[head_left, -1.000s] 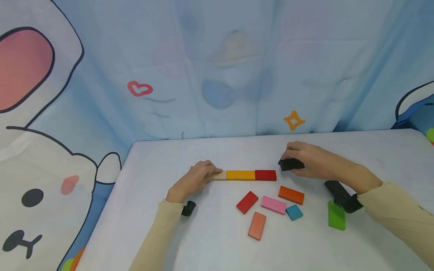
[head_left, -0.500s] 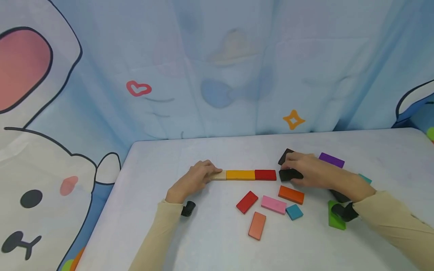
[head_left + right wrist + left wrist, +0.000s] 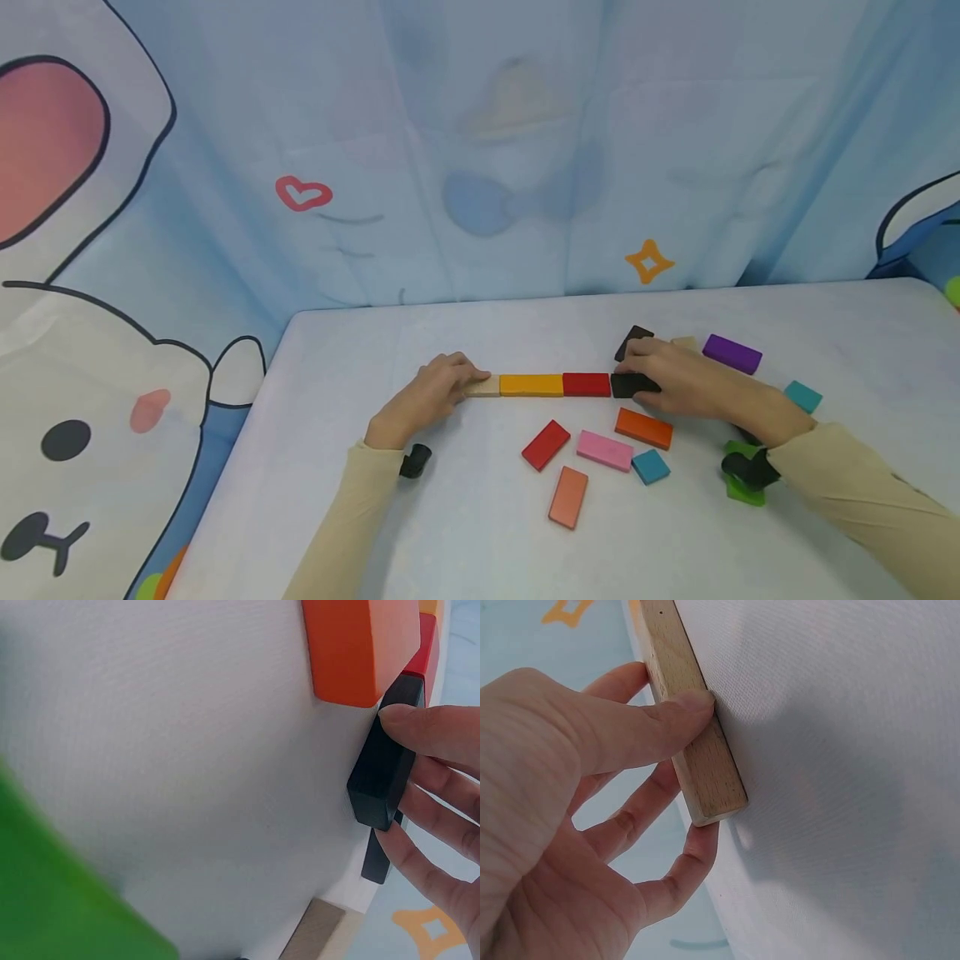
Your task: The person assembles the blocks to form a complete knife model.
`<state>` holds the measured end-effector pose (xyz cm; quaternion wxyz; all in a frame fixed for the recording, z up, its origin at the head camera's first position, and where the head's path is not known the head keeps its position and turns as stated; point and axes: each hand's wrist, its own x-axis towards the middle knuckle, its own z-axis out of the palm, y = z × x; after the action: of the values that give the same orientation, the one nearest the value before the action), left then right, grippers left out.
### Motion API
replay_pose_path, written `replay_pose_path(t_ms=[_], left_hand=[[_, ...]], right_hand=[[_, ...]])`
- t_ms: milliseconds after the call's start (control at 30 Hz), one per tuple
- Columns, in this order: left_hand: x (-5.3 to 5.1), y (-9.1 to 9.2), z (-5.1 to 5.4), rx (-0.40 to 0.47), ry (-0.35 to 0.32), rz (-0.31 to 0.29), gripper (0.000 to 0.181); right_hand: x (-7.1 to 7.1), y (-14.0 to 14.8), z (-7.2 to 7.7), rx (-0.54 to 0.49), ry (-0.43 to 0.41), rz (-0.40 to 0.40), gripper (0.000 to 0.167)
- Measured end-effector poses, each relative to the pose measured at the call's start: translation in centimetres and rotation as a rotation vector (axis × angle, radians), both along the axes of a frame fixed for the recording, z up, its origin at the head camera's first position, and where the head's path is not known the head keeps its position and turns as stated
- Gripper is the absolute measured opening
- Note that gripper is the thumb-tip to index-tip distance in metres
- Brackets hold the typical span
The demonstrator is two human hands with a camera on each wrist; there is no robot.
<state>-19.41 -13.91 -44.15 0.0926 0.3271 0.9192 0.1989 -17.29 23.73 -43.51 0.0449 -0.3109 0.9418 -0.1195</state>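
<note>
A straight row of blocks lies on the white table in the head view: a bare wooden block (image 3: 482, 387), a yellow block (image 3: 531, 385), a red block (image 3: 587, 384) and a black block (image 3: 628, 385). My left hand (image 3: 429, 396) grips the wooden block at the left end, thumb on one side and fingers on the other, as the left wrist view shows. My right hand (image 3: 684, 382) pinches the black block (image 3: 382, 765) at the right end, where it meets the red one. The right hand partly covers the black block in the head view.
Before the row lie orange (image 3: 643, 428), red (image 3: 546, 446), pink (image 3: 604, 451), blue (image 3: 650, 467) and salmon (image 3: 568, 497) blocks. Behind and right are another black block (image 3: 632, 340), a purple block (image 3: 732, 354) and a teal block (image 3: 803, 396). A green block (image 3: 745, 492) lies under the right wrist.
My right hand has brought the black block down and left until it meets the red block. Purple, teal and a second black block have come into view. The left hand has stayed put.
</note>
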Motion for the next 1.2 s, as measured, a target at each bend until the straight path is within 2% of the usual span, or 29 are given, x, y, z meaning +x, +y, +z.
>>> replay_pose_path(t_ms=[367, 600, 833, 1067, 1200], left_hand=[[0.3, -0.1, -0.1, -0.002, -0.001, 0.017, 0.038], [0.2, 0.0, 0.0, 0.016, -0.004, 0.006, 0.037], [0.0, 0.2, -0.1, -0.002, 0.008, -0.005, 0.037], [0.0, 0.3, -0.1, -0.003, -0.002, 0.009, 0.038], [0.0, 0.1, -0.2, -0.003, -0.001, 0.014, 0.037]], right_hand=[[0.0, -0.4, 0.1, -0.001, 0.014, 0.023, 0.035], [0.0, -0.3, 0.0, 0.003, 0.018, 0.020, 0.036], [0.2, 0.4, 0.2, 0.004, 0.025, 0.008, 0.040], [0.0, 2.2, 1.7, -0.014, 0.061, -0.060, 0.040], [-0.2, 3.6, 2.6, -0.037, 0.082, -0.048, 0.038]])
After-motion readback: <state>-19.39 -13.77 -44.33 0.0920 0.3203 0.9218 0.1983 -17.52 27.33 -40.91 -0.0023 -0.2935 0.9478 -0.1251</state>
